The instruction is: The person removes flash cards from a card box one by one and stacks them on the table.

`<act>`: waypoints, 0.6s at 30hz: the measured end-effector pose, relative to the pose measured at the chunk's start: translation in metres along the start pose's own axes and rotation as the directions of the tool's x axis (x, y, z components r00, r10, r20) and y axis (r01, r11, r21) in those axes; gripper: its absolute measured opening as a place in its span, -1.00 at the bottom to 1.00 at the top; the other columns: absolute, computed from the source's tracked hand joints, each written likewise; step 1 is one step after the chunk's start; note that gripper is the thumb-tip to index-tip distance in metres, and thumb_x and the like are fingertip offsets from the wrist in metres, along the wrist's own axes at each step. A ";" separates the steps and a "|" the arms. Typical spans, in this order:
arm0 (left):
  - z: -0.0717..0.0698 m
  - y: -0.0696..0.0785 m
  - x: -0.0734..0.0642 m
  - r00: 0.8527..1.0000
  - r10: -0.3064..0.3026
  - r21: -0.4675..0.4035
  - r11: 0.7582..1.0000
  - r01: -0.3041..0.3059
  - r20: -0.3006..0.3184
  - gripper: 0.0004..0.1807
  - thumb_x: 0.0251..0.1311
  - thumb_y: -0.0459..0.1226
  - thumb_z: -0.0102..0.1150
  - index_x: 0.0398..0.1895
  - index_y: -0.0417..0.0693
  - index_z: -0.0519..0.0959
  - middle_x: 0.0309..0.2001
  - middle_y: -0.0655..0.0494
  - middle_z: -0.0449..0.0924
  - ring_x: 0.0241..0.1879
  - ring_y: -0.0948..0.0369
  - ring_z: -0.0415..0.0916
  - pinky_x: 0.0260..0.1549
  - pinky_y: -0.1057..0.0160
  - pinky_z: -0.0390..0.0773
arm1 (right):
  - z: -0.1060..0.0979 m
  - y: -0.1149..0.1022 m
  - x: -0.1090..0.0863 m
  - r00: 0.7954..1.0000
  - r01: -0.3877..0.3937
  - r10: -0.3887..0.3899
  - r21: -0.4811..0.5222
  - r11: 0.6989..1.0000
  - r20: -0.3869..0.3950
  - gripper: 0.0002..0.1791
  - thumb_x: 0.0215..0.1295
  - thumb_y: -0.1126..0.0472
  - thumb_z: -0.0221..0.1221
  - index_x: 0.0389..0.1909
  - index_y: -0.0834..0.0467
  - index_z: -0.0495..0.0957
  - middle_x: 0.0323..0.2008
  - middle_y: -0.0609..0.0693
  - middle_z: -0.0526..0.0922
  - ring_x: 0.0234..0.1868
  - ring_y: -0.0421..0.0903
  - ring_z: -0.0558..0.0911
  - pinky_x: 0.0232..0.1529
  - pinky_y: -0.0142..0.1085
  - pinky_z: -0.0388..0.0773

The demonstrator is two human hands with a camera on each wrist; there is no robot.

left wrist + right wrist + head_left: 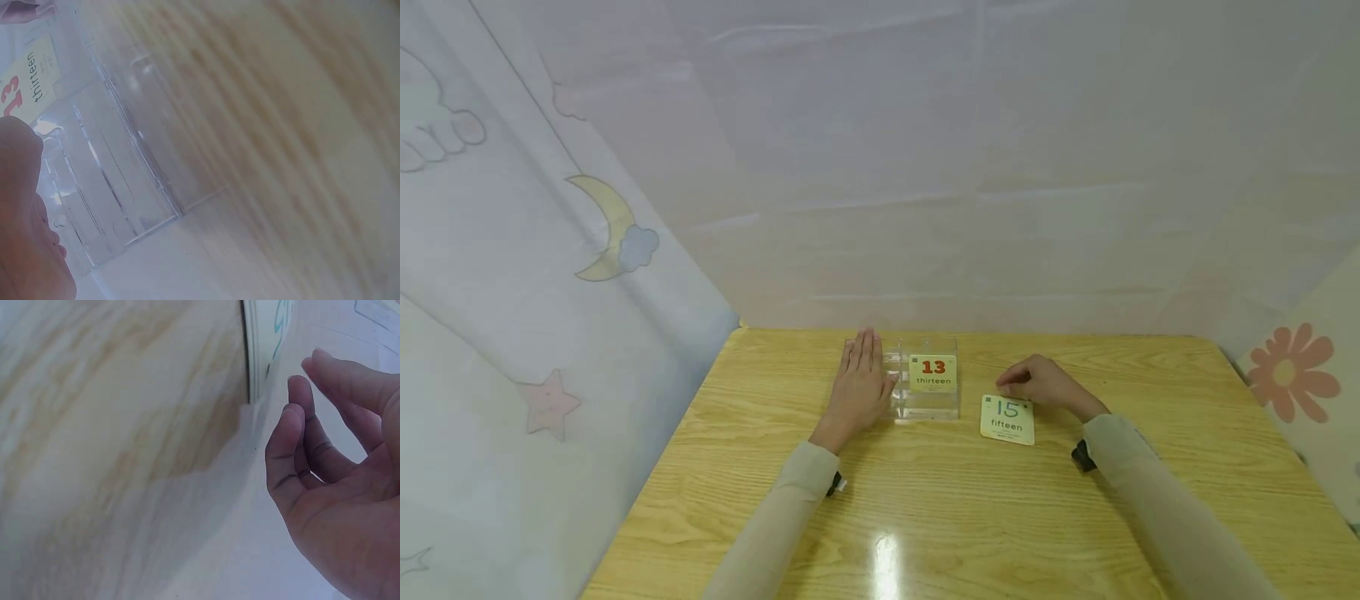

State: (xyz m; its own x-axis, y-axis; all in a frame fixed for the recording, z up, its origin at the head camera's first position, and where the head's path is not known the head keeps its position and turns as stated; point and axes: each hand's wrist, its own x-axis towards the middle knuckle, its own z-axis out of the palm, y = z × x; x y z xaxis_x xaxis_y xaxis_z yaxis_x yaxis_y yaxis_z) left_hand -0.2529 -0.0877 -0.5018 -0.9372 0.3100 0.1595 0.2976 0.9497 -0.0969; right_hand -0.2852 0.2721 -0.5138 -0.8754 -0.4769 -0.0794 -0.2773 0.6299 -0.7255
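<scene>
A clear plastic holder (929,407) with compartments stands near the back of the table. My left hand (859,387) rests on its left part with fingers extended, hiding much of that side. On the holder's right part sits a pale yellow card (933,385) with a red 13 and the word "thirteen". Right of the holder lies a stack of cards (1006,430), its top one showing a blue 15 and "fifteen". My right hand (1047,384) hovers at the stack's upper right corner. In the right wrist view, its bent fingers (284,444) hold nothing, beside the stack's edge (252,350).
The wooden table (925,508) extends in front of both hands and to the right. A pale cloth backdrop (887,233) rises right behind the table's far edge, and a printed one (535,292) stands along the left.
</scene>
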 end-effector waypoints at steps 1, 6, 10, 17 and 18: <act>0.000 0.000 0.000 1.000 0.001 0.000 1.000 -0.001 -0.002 -0.15 0.52 0.14 -0.50 0.56 -0.24 -0.39 0.57 -0.12 -0.63 0.60 -0.01 -0.53 0.59 -0.01 -0.33 | 0.000 -0.001 0.000 1.000 -0.002 0.002 0.000 1.000 -0.005 -0.72 0.36 0.15 0.22 0.00 0.16 0.69 0.03 0.15 0.70 0.03 0.07 0.66 -0.02 -0.07 0.66; 0.000 0.000 0.000 1.000 -0.002 -0.006 1.000 0.002 -0.015 -0.17 0.52 0.12 -0.42 0.57 -0.25 -0.29 0.58 -0.12 -0.59 0.60 0.00 -0.53 0.59 -0.01 -0.32 | 0.000 -0.004 -0.002 1.000 -0.012 0.012 -0.010 1.000 -0.017 -0.71 0.37 0.11 0.20 0.01 0.15 0.67 0.03 0.12 0.70 0.05 0.08 0.65 0.02 -0.03 0.63; 0.000 0.001 0.000 1.000 -0.008 -0.016 1.000 0.008 -0.018 -0.17 0.52 0.11 -0.40 0.57 -0.26 -0.26 0.57 -0.11 -0.59 0.60 0.01 -0.54 0.58 0.00 -0.34 | -0.002 -0.006 -0.004 0.999 -0.001 0.001 -0.025 1.000 -0.032 -0.69 0.38 0.11 0.19 0.04 0.17 0.65 0.02 0.11 0.70 0.05 0.08 0.65 -0.01 -0.05 0.65; 0.000 0.001 0.000 1.000 -0.012 -0.014 1.000 0.012 -0.011 -0.17 0.52 0.12 -0.43 0.57 -0.26 -0.28 0.57 -0.10 -0.62 0.59 0.02 -0.56 0.58 0.00 -0.35 | -0.002 -0.016 -0.005 0.996 0.020 -0.024 -0.047 0.999 -0.085 -0.65 0.40 0.11 0.17 0.08 0.22 0.62 0.01 0.11 0.71 -0.05 -0.01 0.66 -0.09 -0.13 0.65; 0.000 0.001 0.000 1.000 -0.013 -0.015 1.000 0.013 -0.012 -0.17 0.52 0.12 -0.43 0.57 -0.26 -0.28 0.57 -0.10 -0.62 0.59 0.02 -0.56 0.58 0.00 -0.34 | -0.002 -0.017 -0.005 0.995 0.015 -0.020 -0.049 0.999 -0.096 -0.65 0.39 0.10 0.18 0.08 0.21 0.63 0.00 0.09 0.71 -0.06 -0.03 0.66 -0.10 -0.14 0.64</act>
State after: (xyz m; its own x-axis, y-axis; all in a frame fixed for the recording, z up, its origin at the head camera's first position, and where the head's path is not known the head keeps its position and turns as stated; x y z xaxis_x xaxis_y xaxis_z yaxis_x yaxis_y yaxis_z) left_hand -0.2529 -0.0864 -0.5021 -0.9387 0.2984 0.1728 0.2887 0.9541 -0.0797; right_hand -0.2772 0.2650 -0.4994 -0.9037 -0.4281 0.0013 -0.3096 0.6515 -0.6925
